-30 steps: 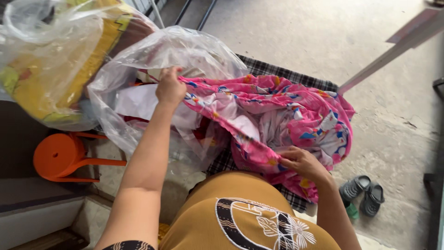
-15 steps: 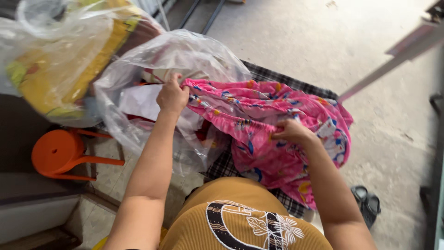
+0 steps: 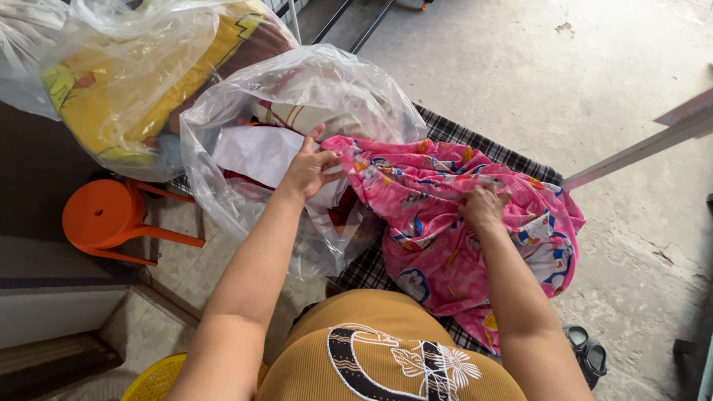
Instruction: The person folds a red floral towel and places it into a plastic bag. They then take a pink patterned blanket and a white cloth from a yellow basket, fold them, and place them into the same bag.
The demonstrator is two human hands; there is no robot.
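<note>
Head camera is looking down past your mustard-yellow ribbed shirt [image 3: 386, 356], and going left to right, a round orange plastic stool [image 3: 100, 215] is standing at the far left, beneath a clear plastic bag stuffed with yellow patterned bedding [image 3: 126, 89]. Next to it, a second crinkled clear plastic bag holding white and striped folded cloth [image 3: 297, 104] is gaping open toward you. Your left hand [image 3: 308, 169] is pinching the near edge of the bright pink cartoon-printed fabric [image 3: 445, 215] right at that bag's mouth, thumb over fingers. The fabric itself is lying bunched on a black-and-white checked mat [image 3: 475, 141], spreading rightward from the bag. Your right hand [image 3: 484, 206] is pressing down into its middle with fingers curled, gathering a fold.

You are handling something that looks soft, light and floppy; it is likely to sag and slide wherever it is unsupported, so hems and corners are the better places to hold than loose middle cloth. The thin bag film looks slippery and easily torn.
</note>
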